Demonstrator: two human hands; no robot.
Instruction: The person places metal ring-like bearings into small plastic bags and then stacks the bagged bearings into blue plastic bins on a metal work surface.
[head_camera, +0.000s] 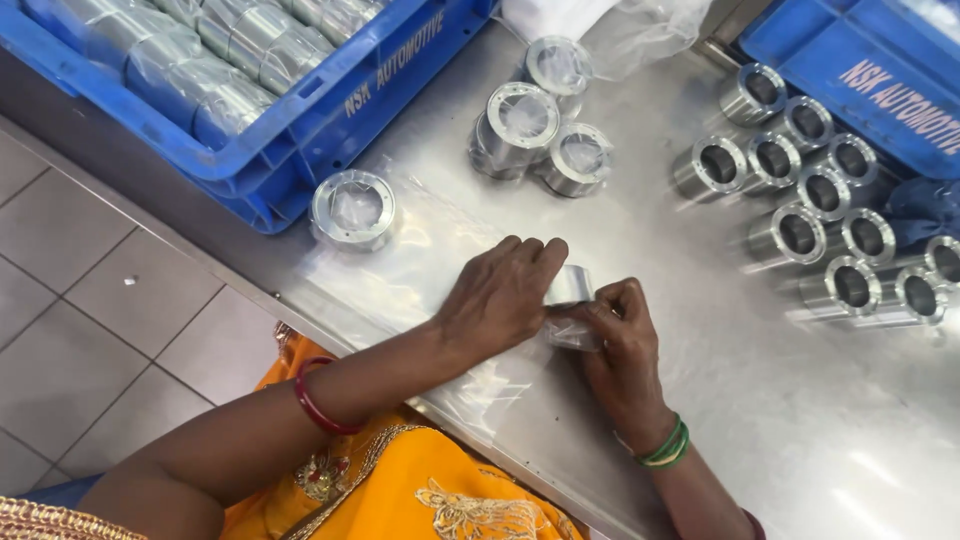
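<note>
- The left hand lies over a short metal ring on the steel bench, fingers curled down across its top – its grip is closed on the ring and on the clear plastic film about it.
- The right hand meets it from the near side, thumb and fingertips pinched shut on the same film just beside the ring.
- The ring sits between the two hands, near the middle of the bench, mostly hidden by the left fingers.
- Three rings already in film stand together further back, and one more wrapped ring stands alone beside the left blue crate, which holds film-covered cylinders.
- A cluster of bare rings stands upright to the right, near a second blue crate.
- To do the wrapping well, it seems best to keep the ring pressed flat under the left hand while the right pulls the film taut – slack would likely leave creases or a loose flap.
- Holding by the film rather than bare metal should keep the polished face free of marks.
</note>
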